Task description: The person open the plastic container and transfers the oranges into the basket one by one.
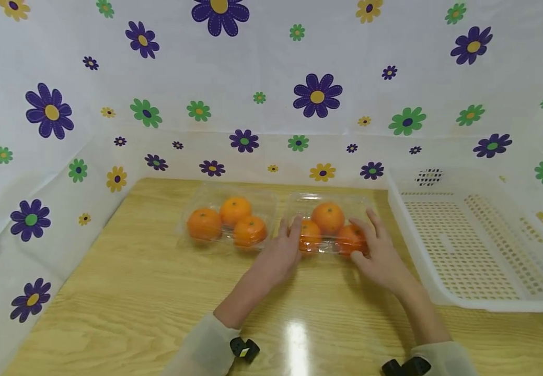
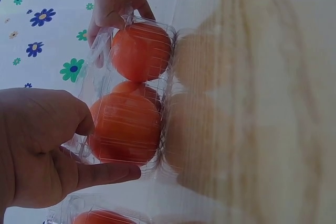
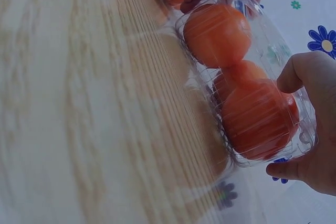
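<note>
A clear plastic clamshell box (image 1: 330, 245) with three oranges (image 1: 328, 218) in it rests near the back of the wooden table. My left hand (image 1: 280, 253) holds its left end. In the left wrist view one finger (image 2: 110, 174) lies along the box's end wall and another bends over the upper edge. At the right end, my right hand (image 1: 379, 256) grips the corner, its fingers (image 3: 294, 74) bent over the top edge in the right wrist view. A second clear box (image 1: 271, 198) with three oranges (image 1: 235, 210) stands just left of the held one.
A white plastic basket (image 1: 422, 261) with a slotted bottom stands on the right side of the table (image 1: 135, 303). Behind and to the left hangs a white cloth (image 1: 262, 62) printed with flowers. Light glares off the tabletop between my forearms.
</note>
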### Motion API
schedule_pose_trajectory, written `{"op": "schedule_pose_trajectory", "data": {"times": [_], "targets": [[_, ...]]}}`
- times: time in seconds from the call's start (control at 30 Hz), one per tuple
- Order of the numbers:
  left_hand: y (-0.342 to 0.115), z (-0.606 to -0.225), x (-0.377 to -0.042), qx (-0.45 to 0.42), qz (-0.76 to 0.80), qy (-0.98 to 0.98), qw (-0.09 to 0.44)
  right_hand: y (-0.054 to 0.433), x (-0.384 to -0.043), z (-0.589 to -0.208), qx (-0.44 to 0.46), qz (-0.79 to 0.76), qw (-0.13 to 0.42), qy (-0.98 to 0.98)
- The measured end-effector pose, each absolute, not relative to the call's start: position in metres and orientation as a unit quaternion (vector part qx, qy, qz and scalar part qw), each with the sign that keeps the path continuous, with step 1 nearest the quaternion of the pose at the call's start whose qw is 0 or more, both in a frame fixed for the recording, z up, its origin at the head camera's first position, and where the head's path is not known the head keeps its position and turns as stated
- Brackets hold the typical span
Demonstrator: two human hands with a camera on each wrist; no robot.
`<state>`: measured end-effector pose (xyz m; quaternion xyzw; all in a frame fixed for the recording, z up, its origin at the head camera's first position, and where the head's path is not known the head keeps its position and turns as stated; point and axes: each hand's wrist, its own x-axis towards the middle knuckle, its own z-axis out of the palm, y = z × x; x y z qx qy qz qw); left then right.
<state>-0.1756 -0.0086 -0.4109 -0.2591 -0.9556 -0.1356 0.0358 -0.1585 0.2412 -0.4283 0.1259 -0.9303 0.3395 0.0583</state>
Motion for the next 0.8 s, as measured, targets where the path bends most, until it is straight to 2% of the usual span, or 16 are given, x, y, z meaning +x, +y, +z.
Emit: {"op": "schedule_pose_trajectory", "data": {"times": [0.37,0.8], "targets": [[-0.0106,-0.4162,-0.1697,-0.247,-0.189,-0.95,0.009,0.2391,-0.1484,-0.4344,0.119,0.347,0.072,-0.927],[-0.0098,-0.4116,-0.176,-0.235,-0.203,-0.95,0.002,0.2403,-0.1576,-0.4302,0.12,0.347,0.076,-0.927]]}}
